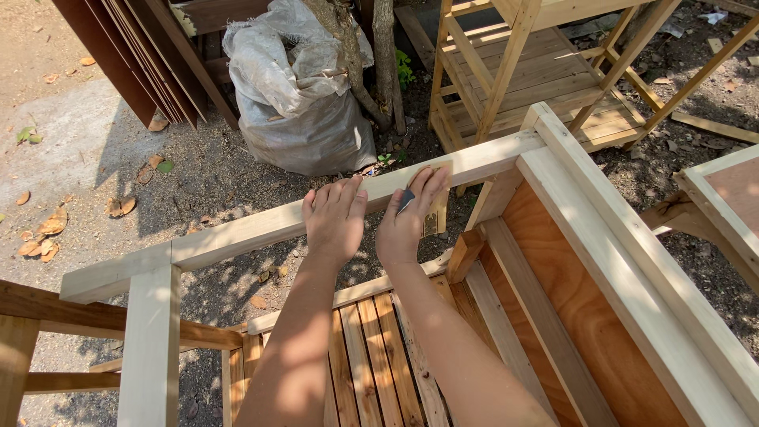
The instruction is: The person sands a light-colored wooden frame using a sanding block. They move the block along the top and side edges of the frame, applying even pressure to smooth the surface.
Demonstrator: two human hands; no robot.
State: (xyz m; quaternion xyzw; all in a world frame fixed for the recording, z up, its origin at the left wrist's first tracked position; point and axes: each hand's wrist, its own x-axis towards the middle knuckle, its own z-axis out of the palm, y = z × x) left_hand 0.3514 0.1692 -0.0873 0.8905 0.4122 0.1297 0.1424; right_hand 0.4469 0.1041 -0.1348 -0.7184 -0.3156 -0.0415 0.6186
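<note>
Sandpaper (433,213) lies under the right hand (407,221) – fingers clamped on it, against the top rail (261,229). Left hand (336,217) rests flat beside it, fingers together – the rail runs left to right.

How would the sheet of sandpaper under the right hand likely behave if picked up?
The sandpaper would probably be floppy: it bends over the wooden rail under the right hand. It looks thin, so likely very light. Its gritty face should resist slipping. The left hand rests flat on the rail beside it.

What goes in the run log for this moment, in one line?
left hand: flat on top rail | right hand: pressing sandpaper sheet on rail | slatted shelf below
</note>
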